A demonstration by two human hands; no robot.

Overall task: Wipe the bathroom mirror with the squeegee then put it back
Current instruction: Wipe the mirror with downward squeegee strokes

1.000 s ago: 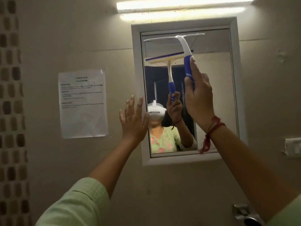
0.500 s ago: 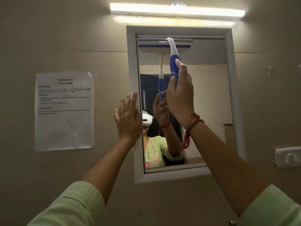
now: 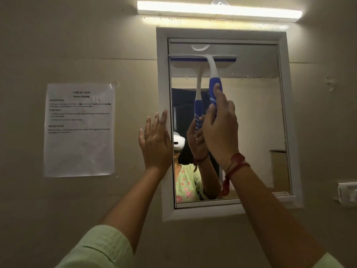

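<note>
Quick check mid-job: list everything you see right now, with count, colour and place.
Mirror: one, white frame, on wall, centre right.
Squeegee: one, blue and white, blade at the mirror's top left.
Light: one, lit white bar, above mirror.
Paper sheet: one, white, printed, on wall left of mirror.
Switch plate: one, white, right edge.
Left hand: open, empty, at the mirror frame's left edge.
Right hand: gripping the squeegee handle; red thread on wrist.
</note>
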